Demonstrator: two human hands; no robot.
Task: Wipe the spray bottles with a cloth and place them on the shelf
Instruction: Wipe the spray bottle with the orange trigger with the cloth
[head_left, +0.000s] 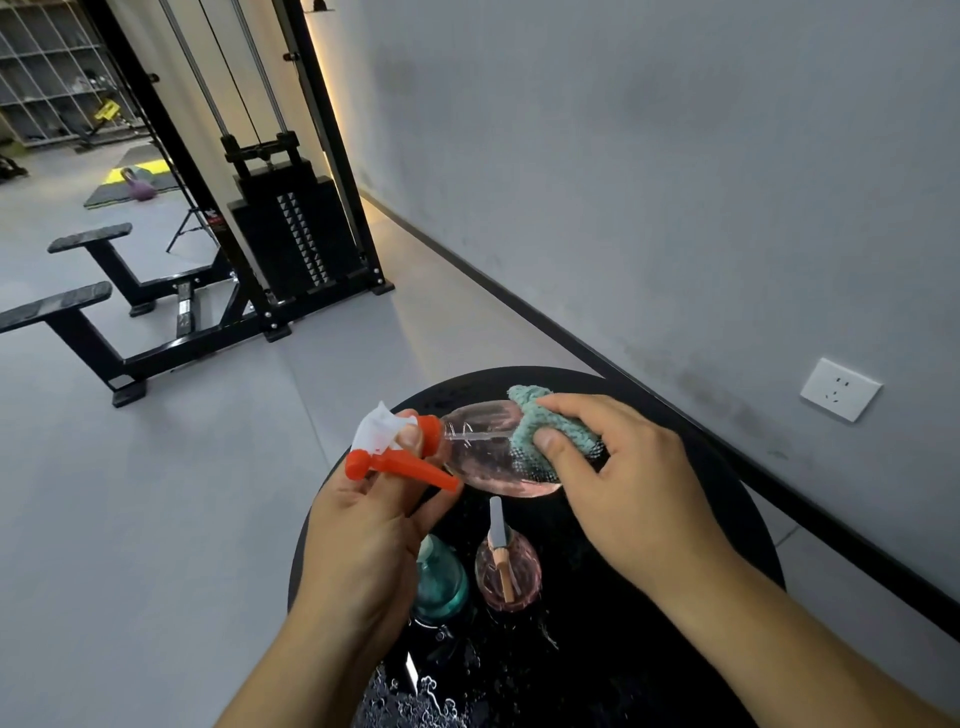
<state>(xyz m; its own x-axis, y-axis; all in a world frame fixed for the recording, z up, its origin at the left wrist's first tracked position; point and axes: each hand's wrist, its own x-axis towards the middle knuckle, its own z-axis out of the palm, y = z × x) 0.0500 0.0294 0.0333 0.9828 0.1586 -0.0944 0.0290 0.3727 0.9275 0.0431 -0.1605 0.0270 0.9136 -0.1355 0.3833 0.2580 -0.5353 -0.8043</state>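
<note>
A black weight machine (280, 228) stands on the grey floor at far left, well apart from the work area. The left hand (363, 525) grips a pink spray bottle (488, 452) by its orange trigger head (400, 457), fingers curled round the neck, thumb laid on top. The bottle is held on its side above the round black bench (675, 623), base pointing toward the wall. Below it, two more bottles stand upright on the bench: a teal bottle (439, 582), partly hidden by the left hand, and just beside it a second pink bottle (508, 574) with a grey nozzle. The right hand (618, 478) holds a teal cloth (550, 431), thumb and fingers curled over it, pressing it against the far end of the held bottle. Water droplets show on the near edge of the bench. A white wall socket (839, 388) sits on the grey wall at right.
</note>
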